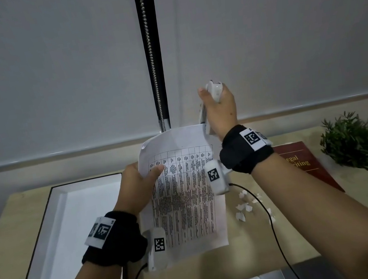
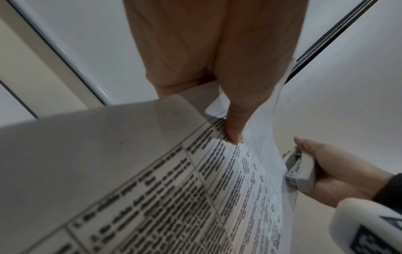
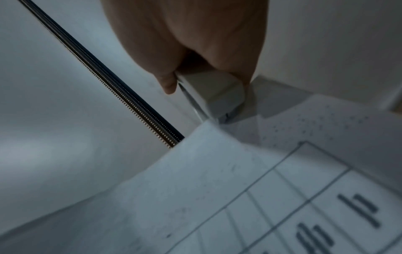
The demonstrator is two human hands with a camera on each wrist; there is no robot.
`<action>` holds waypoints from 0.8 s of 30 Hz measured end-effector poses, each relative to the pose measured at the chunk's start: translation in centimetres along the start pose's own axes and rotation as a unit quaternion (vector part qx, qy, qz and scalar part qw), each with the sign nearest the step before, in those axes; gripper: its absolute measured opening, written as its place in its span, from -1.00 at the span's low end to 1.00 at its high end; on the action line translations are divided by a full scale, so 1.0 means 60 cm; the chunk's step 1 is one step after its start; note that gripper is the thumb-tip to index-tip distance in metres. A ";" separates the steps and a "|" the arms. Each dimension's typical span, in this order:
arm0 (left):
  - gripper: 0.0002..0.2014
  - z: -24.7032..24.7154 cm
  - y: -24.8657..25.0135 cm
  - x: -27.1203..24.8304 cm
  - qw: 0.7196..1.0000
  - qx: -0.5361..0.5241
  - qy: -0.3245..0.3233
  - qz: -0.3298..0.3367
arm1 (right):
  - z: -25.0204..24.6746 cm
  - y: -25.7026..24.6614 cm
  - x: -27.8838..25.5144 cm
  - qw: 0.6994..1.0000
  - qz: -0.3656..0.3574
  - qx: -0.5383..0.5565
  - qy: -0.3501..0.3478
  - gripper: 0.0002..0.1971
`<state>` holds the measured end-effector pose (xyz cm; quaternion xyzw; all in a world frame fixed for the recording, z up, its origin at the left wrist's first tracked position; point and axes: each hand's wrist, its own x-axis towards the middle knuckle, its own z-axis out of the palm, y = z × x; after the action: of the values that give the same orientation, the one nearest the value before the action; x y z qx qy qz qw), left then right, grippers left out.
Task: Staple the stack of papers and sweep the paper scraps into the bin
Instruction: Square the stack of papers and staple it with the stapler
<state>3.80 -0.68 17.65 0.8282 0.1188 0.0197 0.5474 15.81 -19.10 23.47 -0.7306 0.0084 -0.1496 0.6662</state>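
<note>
A stack of printed papers [image 1: 183, 188] with a table of text is lifted off the desk and tilted up. My left hand [image 1: 137, 183] pinches its left edge, thumb on the printed side [image 2: 233, 130]. My right hand [image 1: 219, 109] grips a white stapler [image 1: 215, 90] pointing down at the stack's top right corner [image 3: 208, 123]. The stapler's mouth [image 2: 293, 165] meets the paper edge. Small white paper scraps [image 1: 245, 204] lie on the desk to the right of the stack. A white open box [image 1: 55, 234] with a dark rim sits on the left.
A dark red book [image 1: 304, 163] lies right of the scraps, with a small green plant [image 1: 358, 139] beyond it. Black cables [image 1: 262, 206] run across the desk from the wrist cameras. A beaded blind chain [image 1: 150, 47] hangs in front of the grey blinds.
</note>
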 end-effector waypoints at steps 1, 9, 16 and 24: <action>-0.73 -0.001 0.001 0.000 1.000 -0.004 -0.001 0.000 | -0.003 0.002 0.004 1.000 0.004 -0.005 0.013 -0.80; -0.75 -0.009 0.005 -0.006 1.000 -0.021 -0.005 0.016 | 0.003 0.015 0.020 0.998 0.020 -0.001 0.056 -0.82; -0.79 -0.010 0.005 0.000 1.000 -0.006 -0.018 -0.002 | 0.019 0.043 0.029 0.995 0.052 0.012 0.081 -0.80; -0.82 -0.008 -0.026 0.034 1.000 0.008 -0.001 -0.027 | -0.028 0.086 0.081 0.998 0.064 -0.005 0.001 -0.69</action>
<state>5.42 0.74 16.24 0.8292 0.1410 0.0027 0.5409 21.00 -22.33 19.58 -0.7317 0.0569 -0.1069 0.6708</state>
